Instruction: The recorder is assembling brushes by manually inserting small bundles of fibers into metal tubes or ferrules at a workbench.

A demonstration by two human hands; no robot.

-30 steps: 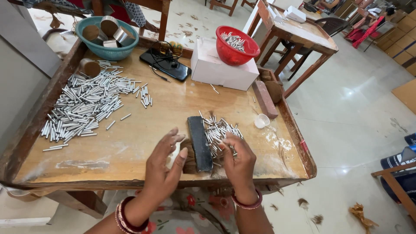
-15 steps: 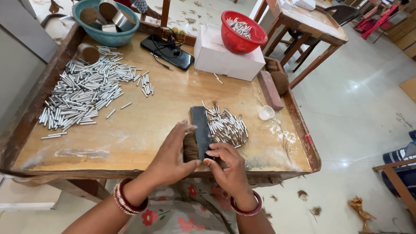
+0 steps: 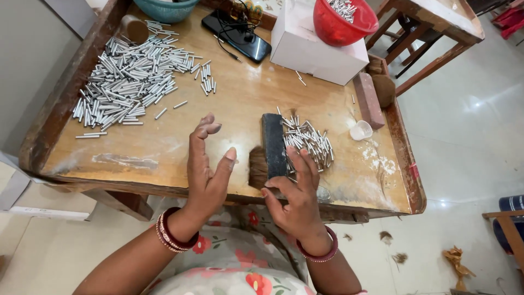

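Observation:
A dark rectangular block lies on the wooden table near its front edge, with a brown tuft of fibre at its left side. My right hand rests flat by the block's near end, fingers spread and touching a small heap of silver metal tubes. My left hand hovers open just left of the tuft, palm turned inward, holding nothing.
A large pile of silver tubes covers the table's left. At the back stand a white box, a red bowl of tubes, a black phone with cable and a teal bowl. A brick-coloured bar and small white cup lie right.
My left hand has lifted off the block and tuft and opened to the left. My right hand has spread flat beside the block. The camera has moved closer to the table.

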